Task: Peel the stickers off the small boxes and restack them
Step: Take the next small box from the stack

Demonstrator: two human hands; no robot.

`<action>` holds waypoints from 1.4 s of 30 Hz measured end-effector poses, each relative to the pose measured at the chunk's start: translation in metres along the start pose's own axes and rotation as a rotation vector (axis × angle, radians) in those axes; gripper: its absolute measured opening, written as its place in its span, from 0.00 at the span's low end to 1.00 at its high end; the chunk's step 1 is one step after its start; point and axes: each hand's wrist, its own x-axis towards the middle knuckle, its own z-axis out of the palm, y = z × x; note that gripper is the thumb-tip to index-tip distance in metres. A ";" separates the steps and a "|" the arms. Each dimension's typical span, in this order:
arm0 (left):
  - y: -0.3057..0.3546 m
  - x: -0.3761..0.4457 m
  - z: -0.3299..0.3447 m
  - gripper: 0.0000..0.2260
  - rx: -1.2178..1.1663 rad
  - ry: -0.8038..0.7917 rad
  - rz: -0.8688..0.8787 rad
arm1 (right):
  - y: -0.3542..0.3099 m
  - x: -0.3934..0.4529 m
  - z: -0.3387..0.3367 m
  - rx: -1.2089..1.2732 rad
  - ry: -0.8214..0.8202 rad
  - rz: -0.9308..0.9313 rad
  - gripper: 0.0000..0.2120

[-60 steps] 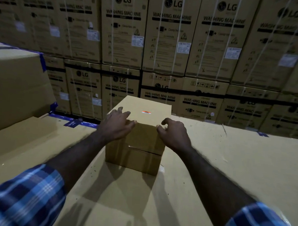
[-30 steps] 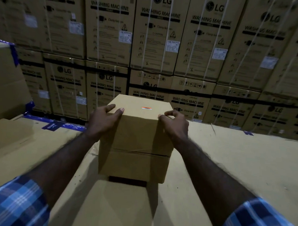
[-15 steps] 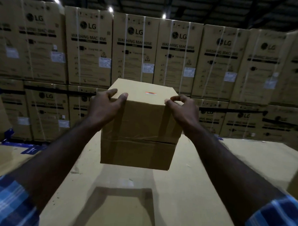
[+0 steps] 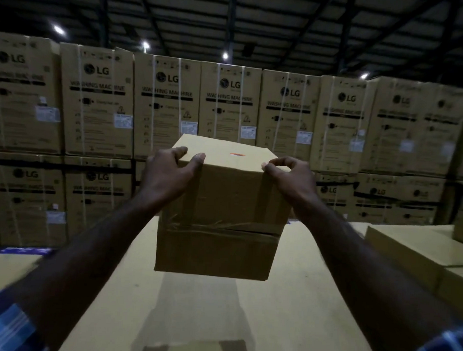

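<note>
A small brown cardboard box [image 4: 224, 201] hangs in the air in front of me, lifted clear of the big carton top [image 4: 285, 323] below. A small orange sticker [image 4: 237, 154] sits on its top face, and clear tape runs across its near side. My left hand [image 4: 169, 176] grips the box's upper left edge, thumb on top. My right hand [image 4: 288, 179] grips the upper right edge with curled fingers. Both hands carry the box together.
A wall of large LG washing machine cartons [image 4: 227, 116] stands behind, two rows high. Flat cartons [image 4: 413, 249] lie at the right, one step higher than the surface under the box. Another carton top [image 4: 6, 269] lies lower left.
Both hands took hold of the box on the carton surface and lifted it. It now hangs higher, and my view has tilted up towards the ceiling.
</note>
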 end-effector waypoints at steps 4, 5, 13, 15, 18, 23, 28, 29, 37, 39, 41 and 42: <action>0.054 -0.050 0.052 0.28 -0.045 -0.040 -0.018 | 0.026 -0.017 -0.087 -0.035 -0.012 0.014 0.15; 0.066 -0.062 0.066 0.28 -0.044 -0.046 -0.022 | 0.033 -0.021 -0.107 -0.044 -0.013 0.029 0.14; 0.117 -0.145 0.156 0.28 0.004 -0.084 -0.133 | 0.105 -0.055 -0.211 -0.136 -0.051 0.150 0.12; 0.121 -0.160 0.173 0.28 0.022 -0.112 -0.149 | 0.125 -0.063 -0.223 -0.134 -0.068 0.201 0.12; 0.121 -0.179 0.192 0.28 0.039 -0.143 -0.184 | 0.153 -0.074 -0.233 -0.123 -0.079 0.248 0.12; 0.114 -0.204 0.220 0.27 0.045 -0.202 -0.219 | 0.191 -0.089 -0.243 -0.148 -0.121 0.293 0.14; 0.101 -0.225 0.238 0.26 0.036 -0.234 -0.261 | 0.218 -0.100 -0.246 -0.187 -0.131 0.308 0.15; 0.098 -0.228 0.240 0.26 0.046 -0.236 -0.266 | 0.222 -0.103 -0.245 -0.190 -0.128 0.307 0.15; 0.076 -0.244 0.241 0.29 0.063 -0.283 -0.305 | 0.229 -0.119 -0.232 -0.196 -0.118 0.266 0.16; 0.075 -0.246 0.241 0.26 0.067 -0.278 -0.292 | 0.230 -0.122 -0.231 -0.205 -0.114 0.256 0.15; 0.071 -0.246 0.240 0.23 0.065 -0.265 -0.284 | 0.232 -0.125 -0.230 -0.239 -0.116 0.238 0.14; 0.070 -0.246 0.239 0.21 0.059 -0.263 -0.286 | 0.234 -0.125 -0.229 -0.267 -0.119 0.235 0.14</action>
